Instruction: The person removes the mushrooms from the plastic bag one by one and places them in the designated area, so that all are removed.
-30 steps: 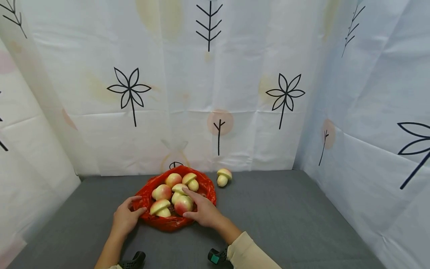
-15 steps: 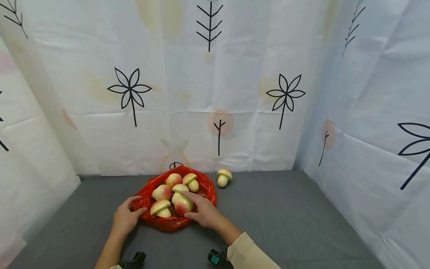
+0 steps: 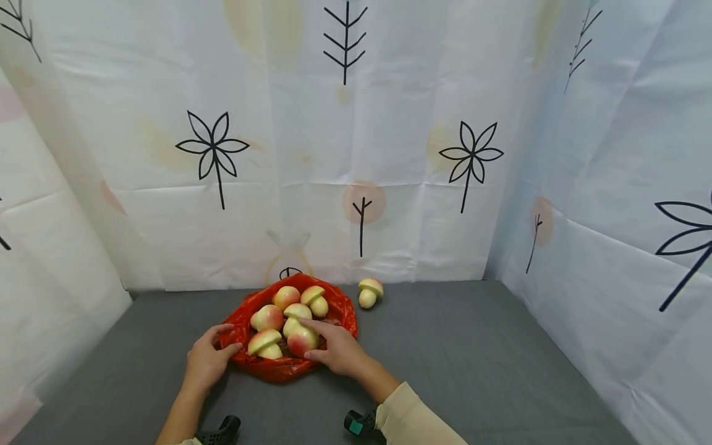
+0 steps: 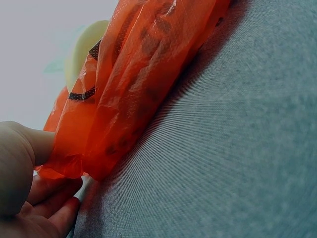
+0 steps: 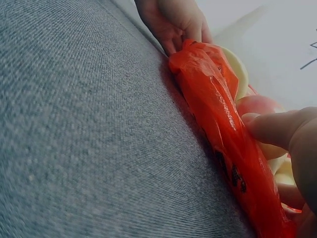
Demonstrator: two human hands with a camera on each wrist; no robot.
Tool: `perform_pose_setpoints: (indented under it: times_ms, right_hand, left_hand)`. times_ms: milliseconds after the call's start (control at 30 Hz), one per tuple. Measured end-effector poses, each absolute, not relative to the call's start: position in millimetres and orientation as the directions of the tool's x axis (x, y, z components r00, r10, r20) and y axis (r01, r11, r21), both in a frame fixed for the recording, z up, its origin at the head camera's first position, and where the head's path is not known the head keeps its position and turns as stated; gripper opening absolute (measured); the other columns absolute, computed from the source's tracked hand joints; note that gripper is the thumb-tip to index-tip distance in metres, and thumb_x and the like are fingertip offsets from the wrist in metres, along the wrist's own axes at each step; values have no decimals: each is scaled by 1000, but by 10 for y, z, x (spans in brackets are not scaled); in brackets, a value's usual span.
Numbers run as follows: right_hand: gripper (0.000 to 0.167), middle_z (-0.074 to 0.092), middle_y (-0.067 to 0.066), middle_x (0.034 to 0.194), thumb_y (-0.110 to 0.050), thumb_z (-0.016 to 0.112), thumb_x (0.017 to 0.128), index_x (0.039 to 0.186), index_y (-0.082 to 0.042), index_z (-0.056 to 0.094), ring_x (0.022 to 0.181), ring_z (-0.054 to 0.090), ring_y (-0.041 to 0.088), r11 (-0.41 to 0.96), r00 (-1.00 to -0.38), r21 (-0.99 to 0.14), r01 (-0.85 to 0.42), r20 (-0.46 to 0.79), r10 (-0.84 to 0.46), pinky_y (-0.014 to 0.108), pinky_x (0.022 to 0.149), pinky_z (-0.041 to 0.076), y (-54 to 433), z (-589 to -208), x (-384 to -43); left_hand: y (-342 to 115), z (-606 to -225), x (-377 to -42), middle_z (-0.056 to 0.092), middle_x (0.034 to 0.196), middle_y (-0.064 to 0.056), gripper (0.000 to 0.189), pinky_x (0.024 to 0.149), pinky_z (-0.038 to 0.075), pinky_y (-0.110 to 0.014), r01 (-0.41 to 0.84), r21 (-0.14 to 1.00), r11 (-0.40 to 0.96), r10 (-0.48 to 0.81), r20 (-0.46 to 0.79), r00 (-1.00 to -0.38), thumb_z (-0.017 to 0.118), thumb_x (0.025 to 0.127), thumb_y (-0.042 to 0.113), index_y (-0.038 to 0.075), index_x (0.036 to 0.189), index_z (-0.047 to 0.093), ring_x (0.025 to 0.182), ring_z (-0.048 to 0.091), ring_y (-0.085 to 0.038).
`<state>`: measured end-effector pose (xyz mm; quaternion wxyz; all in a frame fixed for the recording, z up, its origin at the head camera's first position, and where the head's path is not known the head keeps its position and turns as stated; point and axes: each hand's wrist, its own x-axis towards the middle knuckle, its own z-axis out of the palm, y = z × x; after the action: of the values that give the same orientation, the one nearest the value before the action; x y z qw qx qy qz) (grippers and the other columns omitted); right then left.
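A red plastic bag (image 3: 267,369), its mouth spread wide, lies on the grey surface with several yellow-and-pink toy mushrooms (image 3: 266,343) inside. My left hand (image 3: 207,360) grips the bag's left edge; in the left wrist view the thumb goes behind the red plastic (image 4: 114,94) and the fingers lie below it. At the bag's front right, my right hand (image 3: 340,353) holds a toy mushroom (image 3: 302,340) between thumb and fingers, its pink cap towards me. The right wrist view shows that thumb over the rim, against a pinkish mushroom (image 5: 257,105). Part of the held mushroom is hidden by the fingers.
One more toy mushroom (image 3: 369,293) lies outside the bag, at its back right near the rear cloth. White cloth walls (image 3: 411,235) with plant drawings enclose the grey surface (image 3: 467,364) at the back and sides.
The right hand's fingers have lowered slightly along the front mushroom, whose visible outline has shifted a little. My left hand and the bag stay in place.
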<state>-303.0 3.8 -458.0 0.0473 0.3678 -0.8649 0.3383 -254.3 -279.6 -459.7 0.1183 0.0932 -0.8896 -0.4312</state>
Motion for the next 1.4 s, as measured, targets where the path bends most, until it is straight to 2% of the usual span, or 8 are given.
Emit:
perform_pose_setpoints:
  times_ms: [533,767,900,1267,1400]
  right_hand:
    - [61,56,-3,137,-24,76,85,142,-21,52,123,52,12,457,-730,-584,-671,410,-547,35,100,43,83,-4441,-3031]
    - [60,58,0,134,-27,76,85,140,-22,53,117,55,15,456,-740,-592,-664,435,-513,38,98,45,133,-4334,-3039]
    - [60,58,1,135,-27,76,84,139,-22,54,120,54,17,441,-740,-602,-666,453,-497,41,100,43,180,-4291,-3050]
    - [61,60,8,132,-27,77,85,139,-13,54,116,56,22,359,-742,-660,-660,499,-447,44,98,44,287,-4176,-3057]
    - [60,59,7,133,-27,76,85,140,-13,54,118,56,22,363,-747,-662,-655,495,-445,45,97,44,395,-4113,-3061]
  left_hand:
    - [-2821,-4627,-2559,56,125,-32,50,87,42,-56,-71,789,610,-272,125,-954,69,89,20,2,132,52,109,52,-43]
    - [-2819,-4620,-2546,55,125,-33,49,88,42,-57,-74,781,621,-273,127,-954,68,89,19,1,132,51,110,52,-44]
    - [-2796,-4624,-2549,55,126,-34,51,90,40,-58,-72,785,616,-273,126,-954,69,89,20,1,132,51,111,51,-45]
    - [-2788,-4623,-2548,54,127,-33,52,92,39,-59,-92,789,607,-279,102,-955,70,90,23,2,133,50,113,50,-44]
    - [-2786,-4608,-2544,55,127,-33,52,91,39,-59,-93,791,605,-281,103,-954,70,89,21,1,133,50,113,51,-44]
